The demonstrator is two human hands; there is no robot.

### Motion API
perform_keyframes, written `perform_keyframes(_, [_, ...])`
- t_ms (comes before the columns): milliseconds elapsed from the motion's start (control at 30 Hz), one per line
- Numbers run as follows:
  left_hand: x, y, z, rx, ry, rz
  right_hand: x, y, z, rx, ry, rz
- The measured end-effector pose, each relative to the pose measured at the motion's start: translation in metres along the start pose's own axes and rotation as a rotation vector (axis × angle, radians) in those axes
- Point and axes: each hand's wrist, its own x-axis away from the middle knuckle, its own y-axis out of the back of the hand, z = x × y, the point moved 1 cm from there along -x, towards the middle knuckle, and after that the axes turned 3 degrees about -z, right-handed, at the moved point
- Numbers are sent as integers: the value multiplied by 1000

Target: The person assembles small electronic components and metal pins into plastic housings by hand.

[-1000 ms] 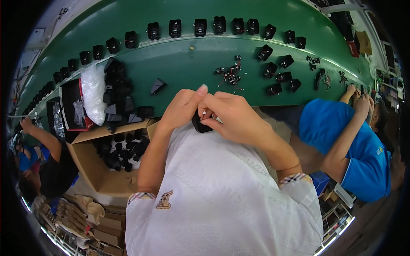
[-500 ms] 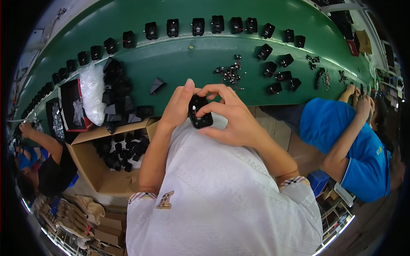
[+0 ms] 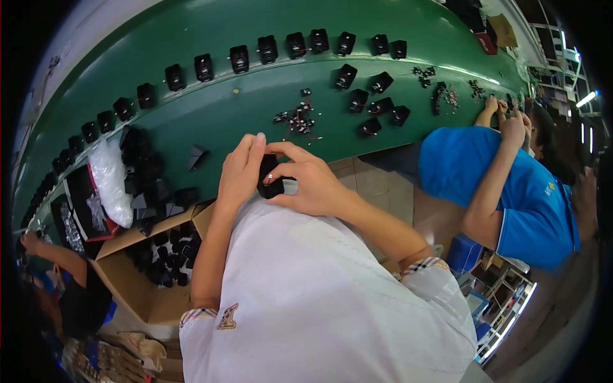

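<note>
In front of my chest, a small black plastic housing [image 3: 269, 167] is held between both hands. My left hand [image 3: 242, 171] grips its left side, thumb raised near the far edge. My right hand [image 3: 310, 182] curls round the right side, with its index finger bent over the hollow face. A tiny white piece shows by that fingertip; its kind is too small to tell. Beyond my hands, a pile of small wired connectors [image 3: 297, 119] lies on the green bench [image 3: 242, 131].
Black housings [image 3: 239, 59] stand in a long row along the bench, with several more [image 3: 381, 105] at right. At left are a clear plastic bag [image 3: 112, 185], a dark pile of parts and an open carton [image 3: 137, 290] of black pieces. Co-workers sit on both sides, one in a blue shirt [image 3: 466, 169].
The whole view has swung, so the bench and its parts sit farther left. The housing has tilted, and its inside with the wire shows less. Both hands still hold it.
</note>
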Motion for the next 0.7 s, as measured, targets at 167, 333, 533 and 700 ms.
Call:
perform_keyframes(167, [-7,15,13,97,122,38,25,12,-86,-409,-323,-253])
perform_keyframes(333, [-8,58,79,6,139,-168,63,52,-159,-1384,-420,-567])
perform_keyframes(533, [-3,84,123,-398,62,-417,59,38,-164,-1676,-295,-425])
perform_keyframes(700, [-5,70,150,-694,-56,-439,52,35,-175,-1690,-303,-426])
